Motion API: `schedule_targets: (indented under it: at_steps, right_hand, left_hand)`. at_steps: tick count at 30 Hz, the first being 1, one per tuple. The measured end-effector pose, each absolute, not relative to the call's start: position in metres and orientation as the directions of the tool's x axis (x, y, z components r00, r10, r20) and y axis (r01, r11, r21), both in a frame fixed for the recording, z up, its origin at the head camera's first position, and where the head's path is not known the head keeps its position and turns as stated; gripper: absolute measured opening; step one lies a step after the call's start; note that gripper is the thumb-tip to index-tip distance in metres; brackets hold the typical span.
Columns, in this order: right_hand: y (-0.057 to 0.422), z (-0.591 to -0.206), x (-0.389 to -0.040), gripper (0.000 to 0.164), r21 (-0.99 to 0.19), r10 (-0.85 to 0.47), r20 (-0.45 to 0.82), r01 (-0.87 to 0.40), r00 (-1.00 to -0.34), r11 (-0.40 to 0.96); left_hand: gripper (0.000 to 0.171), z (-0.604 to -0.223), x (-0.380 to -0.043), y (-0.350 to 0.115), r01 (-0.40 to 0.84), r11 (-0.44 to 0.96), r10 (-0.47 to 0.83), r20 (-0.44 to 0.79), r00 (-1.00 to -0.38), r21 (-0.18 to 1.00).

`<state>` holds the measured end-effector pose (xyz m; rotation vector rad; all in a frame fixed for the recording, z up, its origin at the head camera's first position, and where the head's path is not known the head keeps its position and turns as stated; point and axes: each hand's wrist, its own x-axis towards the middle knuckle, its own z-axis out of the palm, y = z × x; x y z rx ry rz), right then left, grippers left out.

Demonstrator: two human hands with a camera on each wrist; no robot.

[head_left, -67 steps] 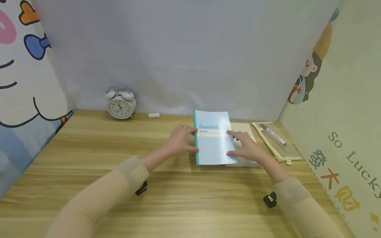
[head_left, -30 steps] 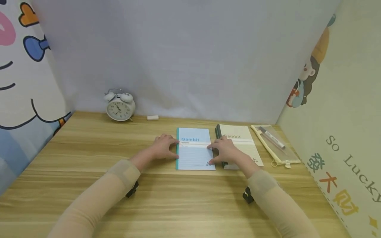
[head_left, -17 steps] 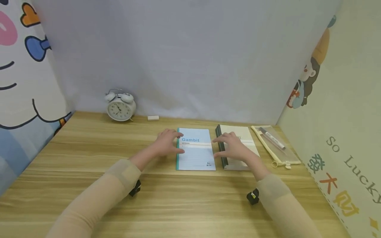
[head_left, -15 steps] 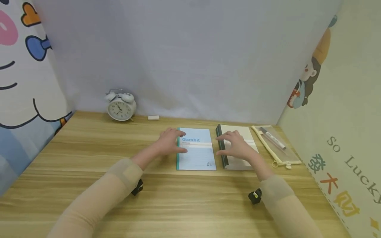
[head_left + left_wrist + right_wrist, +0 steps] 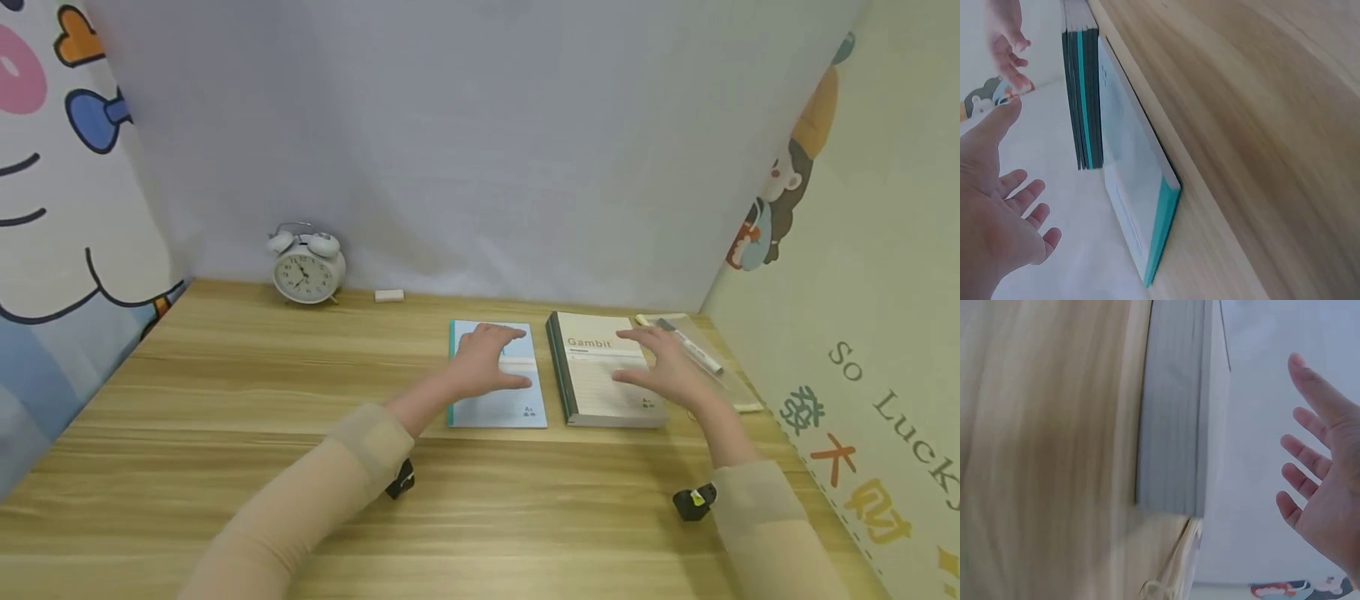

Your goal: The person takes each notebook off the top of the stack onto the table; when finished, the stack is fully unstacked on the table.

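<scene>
one notebook stack [image 5: 600,383], long axis toward twelve, lies at nine o'clock from the nearer right hand [image 5: 669,367], three from the left hand [image 5: 480,362]; all fingers [image 5: 1307,456] apart.

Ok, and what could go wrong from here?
Two possible risks. The notebook stack shows several separate spines, so it might slip or fan out if the right hand grips only part of it. The see-through pouch lies close beside the stack, so a sideways nudge could shift it.
</scene>
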<state>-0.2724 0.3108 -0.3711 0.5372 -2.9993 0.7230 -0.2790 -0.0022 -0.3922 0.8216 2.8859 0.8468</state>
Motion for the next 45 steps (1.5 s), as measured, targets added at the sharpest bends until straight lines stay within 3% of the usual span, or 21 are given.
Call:
schedule_targets:
  at_steps: [12,21,36,45]
  right_hand:
    - [0.342,-0.388,-0.269,0.085,-0.426,-0.307,0.015,-0.284,-0.952,0.859]
    - [0.348,-0.400,-0.271,0.096,-0.368,-0.297,-0.020,-0.269,-0.955,0.890]
    - [0.349,-0.409,-0.266,0.090,-0.496,-0.272,-0.109,-0.185,-0.956,0.849]
    - [0.349,-0.408,-0.267,0.086,-0.497,-0.285,-0.078,-0.211,-0.955,0.842]
  left_hand:
    - [0.093,-0.410,-0.278,0.045,0.455,0.677,0.512,0.074,-0.856,0.578]
    - [0.094,-0.414,-0.279,0.069,0.410,0.687,0.507,0.008,-0.862,0.600]
    - [0.094,-0.425,-0.275,0.084,0.341,0.688,0.457,-0.017,-0.889,0.641]
    - [0.093,-0.428,-0.279,0.081,0.313,0.682,0.454,-0.047,-0.890,0.661]
